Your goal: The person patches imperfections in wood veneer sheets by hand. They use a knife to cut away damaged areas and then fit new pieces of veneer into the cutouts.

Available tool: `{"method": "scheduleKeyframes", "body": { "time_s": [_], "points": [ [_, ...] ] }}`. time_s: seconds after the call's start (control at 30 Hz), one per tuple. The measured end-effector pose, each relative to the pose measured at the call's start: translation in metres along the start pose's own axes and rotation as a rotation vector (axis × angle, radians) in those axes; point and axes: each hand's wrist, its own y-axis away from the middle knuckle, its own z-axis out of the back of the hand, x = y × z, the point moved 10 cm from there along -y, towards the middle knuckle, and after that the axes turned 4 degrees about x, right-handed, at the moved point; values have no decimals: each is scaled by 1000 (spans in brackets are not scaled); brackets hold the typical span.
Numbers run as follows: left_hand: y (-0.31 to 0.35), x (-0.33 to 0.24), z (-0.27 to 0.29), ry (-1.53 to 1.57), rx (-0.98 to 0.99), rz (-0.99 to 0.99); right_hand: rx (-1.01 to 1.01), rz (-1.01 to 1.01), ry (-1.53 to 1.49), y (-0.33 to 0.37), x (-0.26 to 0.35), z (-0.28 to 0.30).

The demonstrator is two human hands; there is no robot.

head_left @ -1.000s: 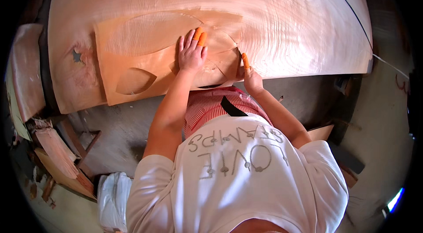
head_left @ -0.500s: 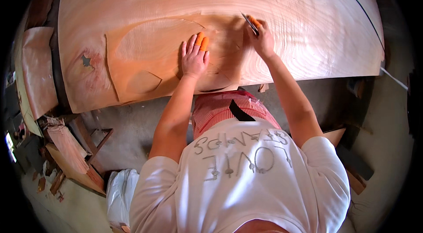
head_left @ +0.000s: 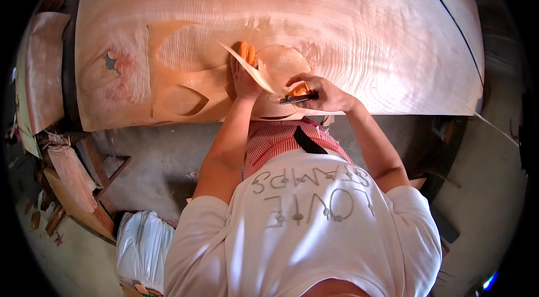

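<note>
A thin wood veneer patch [head_left: 167,92], with curved cut-outs, lies over the large veneer sheet [head_left: 382,27]. My left hand [head_left: 245,83] rests on it with outstretched fingers, two of them in orange finger covers. A lifted veneer strip [head_left: 254,71] curls up in front of this hand and hides part of its fingers. My right hand [head_left: 328,94], close to the strip's near end, is closed around a dark-handled knife [head_left: 297,98]. An orange cover shows on one of its fingers; whether they also touch the strip I cannot tell.
The sheet has a ragged hole [head_left: 110,62] at left, and a dark cord [head_left: 449,10] crosses its right side. Another veneer piece [head_left: 45,72] hangs beyond the left edge. Wood scraps [head_left: 73,176] and a white plastic bag [head_left: 145,246] are at lower left.
My right hand has come nearer and to the left, and the knife has turned sideways. A veneer strip now stands lifted beside my left hand; the patch's right side no longer lies flat.
</note>
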Motion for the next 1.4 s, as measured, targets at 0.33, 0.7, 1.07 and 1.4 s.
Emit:
{"method": "scheduleKeyframes", "body": {
  "time_s": [0.33,0.7,1.07,1.4],
  "points": [
    [-4,0,38,197,-168,13,-571,-345,329,1,-101,22],
    [54,87,95,-117,237,-127,-650,-564,599,7,-92,14],
    [161,90,171,-85,97,-99,-646,-422,465,7,-98,26],
    [438,160,58,-101,765,782,-578,-201,176,10,-108,28]
  ]
}}
